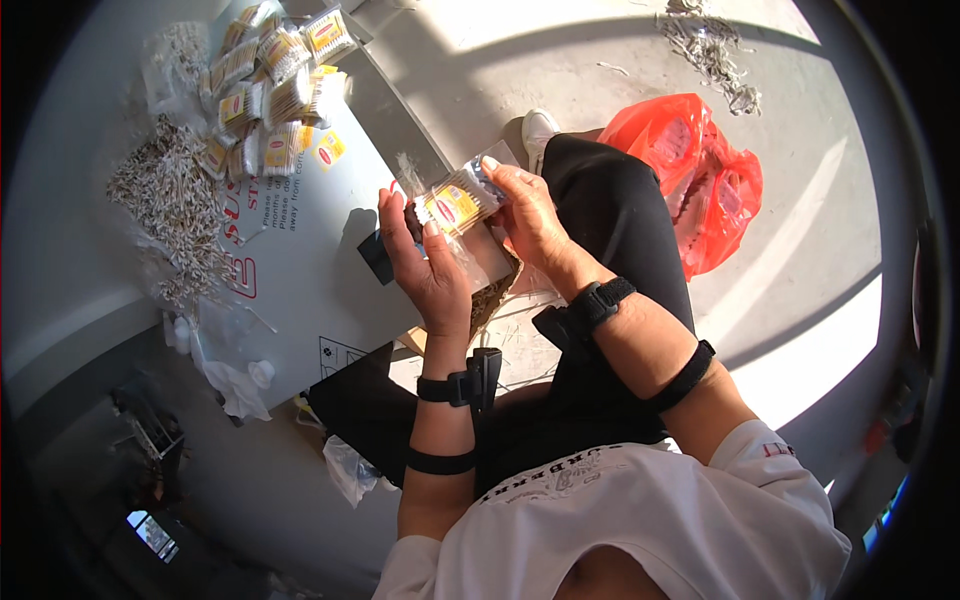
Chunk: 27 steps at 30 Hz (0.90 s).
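Observation:
Between my two hands is a small clear plastic bag of cotton swabs (462, 203) with a yellow label inside, held tilted over the edge of the grey box. My left hand (430, 275) grips its left end, with the thumb across the front and the fingers behind. My right hand (533, 218) pinches the clear, loose end of the bag between thumb and fingers. Beyond my left hand, several filled bags of swabs (285, 55) lie heaped on the box. A loose yellow label card (328, 150) lies near that heap.
A large pile of loose cotton swabs (175, 210) spreads along the left of the grey box top (310, 270). Crumpled clear plastic (235, 385) hangs off its near corner. On the floor to the right stands a red plastic bag (690, 185); pale scraps (705, 45) lie beyond it.

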Motion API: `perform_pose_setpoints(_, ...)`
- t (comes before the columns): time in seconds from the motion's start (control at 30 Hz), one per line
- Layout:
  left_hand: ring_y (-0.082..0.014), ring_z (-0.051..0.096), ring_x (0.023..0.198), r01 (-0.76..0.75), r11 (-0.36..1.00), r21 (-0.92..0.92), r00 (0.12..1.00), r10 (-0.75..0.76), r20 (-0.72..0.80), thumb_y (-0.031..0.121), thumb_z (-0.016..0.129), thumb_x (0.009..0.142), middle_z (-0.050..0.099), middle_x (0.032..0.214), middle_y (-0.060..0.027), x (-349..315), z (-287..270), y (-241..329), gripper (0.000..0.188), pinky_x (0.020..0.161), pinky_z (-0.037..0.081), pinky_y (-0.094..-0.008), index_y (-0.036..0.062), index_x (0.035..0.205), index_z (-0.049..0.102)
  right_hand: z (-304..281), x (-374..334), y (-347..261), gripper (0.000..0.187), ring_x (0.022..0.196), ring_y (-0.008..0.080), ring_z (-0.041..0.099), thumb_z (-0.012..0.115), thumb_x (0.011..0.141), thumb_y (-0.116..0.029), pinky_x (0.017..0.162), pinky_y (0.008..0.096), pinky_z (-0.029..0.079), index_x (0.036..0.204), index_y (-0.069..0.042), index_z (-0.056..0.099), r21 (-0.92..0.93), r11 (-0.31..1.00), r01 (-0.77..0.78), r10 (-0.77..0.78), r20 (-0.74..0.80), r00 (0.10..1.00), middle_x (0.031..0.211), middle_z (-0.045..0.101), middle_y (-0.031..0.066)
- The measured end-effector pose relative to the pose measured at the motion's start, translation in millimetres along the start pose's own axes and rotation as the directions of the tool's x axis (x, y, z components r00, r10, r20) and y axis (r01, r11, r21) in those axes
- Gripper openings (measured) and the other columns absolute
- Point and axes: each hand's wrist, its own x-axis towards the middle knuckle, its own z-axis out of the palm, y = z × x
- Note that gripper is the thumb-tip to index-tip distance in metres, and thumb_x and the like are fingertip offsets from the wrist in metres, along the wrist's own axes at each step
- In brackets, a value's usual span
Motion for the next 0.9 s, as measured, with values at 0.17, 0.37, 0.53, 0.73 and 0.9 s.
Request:
perform_pose_setpoints(0.17,-0.0326,0.049,0.122,-0.127,0.908,0.399,0.991,0.097,0.094,0.002,0.048,0.09,0.047,0.136,-0.0205,-9,-14,-4,0.037,0.101,0.039,-0.0399,0.0001,0.127,0.05,7,-10,-7,0.019,0.062,0.004,0.049,0.076,0.077,-0.015,0.054,0.02,0.034,0.092,-0.009,0.066,-0.11,0.993,0.038,-0.025,0.121,0.992,0.076,0.063,-0.0049)
perform_pose_setpoints(0.37,-0.0348,0.058,0.104,-0.257,0.851,0.458,0.959,0.167,0.228,-0.005,0.053,0.082,0.06,0.112,-0.0171,19,-25,-8,0.028,0.092,0.048,-0.04,-0.0005,0.11,0.058,6,-10,-5,0.026,0.066,0.0067,0.054,0.077,0.072,-0.009,0.058,0.0209,0.039,0.095,-0.007,0.065,-0.126,0.987,0.097,-0.076,0.16,0.984,0.08,0.065,-0.002)
perform_pose_setpoints(0.53,-0.0337,0.061,0.096,-0.207,0.887,0.413,0.957,0.097,0.272,-0.005,0.056,0.079,0.063,0.103,-0.0157,36,-26,-9,0.027,0.086,0.05,-0.0394,0.0003,0.105,0.061,8,-13,-9,0.027,0.072,0.0112,0.061,0.075,0.07,-0.001,0.067,0.0244,0.048,0.095,-0.002,0.064,-0.115,0.991,0.074,-0.056,0.149,0.987,0.083,0.066,0.0034)
perform_pose_setpoints(0.73,-0.0318,0.063,0.091,-0.148,0.92,0.362,0.939,0.016,0.343,-0.006,0.057,0.076,0.065,0.097,-0.0151,47,-34,-12,0.027,0.083,0.051,-0.0375,0.0005,0.101,0.064,7,-12,-9,0.026,0.074,0.0135,0.063,0.072,0.069,0.005,0.071,0.0264,0.052,0.093,0.001,0.063,-0.093,0.994,0.052,-0.037,0.155,0.987,0.084,0.066,0.0064)
perform_pose_setpoints(0.9,-0.0306,0.064,0.087,-0.156,0.942,0.296,0.908,0.019,0.418,-0.007,0.057,0.074,0.066,0.096,-0.015,57,-40,-11,0.029,0.082,0.052,-0.0365,0.0004,0.1,0.064,10,-13,-9,0.029,0.073,0.0147,0.064,0.073,0.067,0.007,0.07,0.0276,0.053,0.093,0.002,0.062,-0.132,0.989,0.069,-0.046,0.167,0.985,0.083,0.066,0.007)
